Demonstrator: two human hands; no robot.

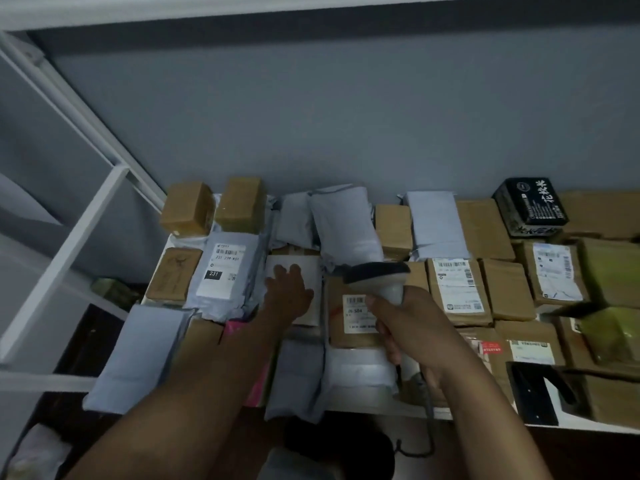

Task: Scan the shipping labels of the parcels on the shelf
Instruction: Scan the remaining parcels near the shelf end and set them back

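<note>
**Scanner Held Over Labelled Box; Left Hand Flat on Adjoining Parcel**

The shelf carried a dense single layer of parcels from its back edge, against the grey wall, to its front edge. Most lay flat, and several showed their labels upward, which appeared to be so that the codes could be read from above without lifting anything.

The right hand gripped the handle of a barcode scanner, fingers wrapped firmly round it and the thumb lying along the near side. The scanner's dark head was held just above the middle of the shelf, over the far edge of a brown box; its aim could not be confirmed, as motion blur obscured the window. A cable hung from the handle past the front edge of the shelf.

The brown box bore a white shipping label, face up and partly hidden by the right thumb. It was judged the label being read.

The left hand lay flat, fingers straight and slightly spread, upon a pale parcel immediately to the left of the brown box. It gripped nothing. The posture suggested steadying or sliding that parcel to present it next.

A grey mailer near the left end showed a readable label.
</note>
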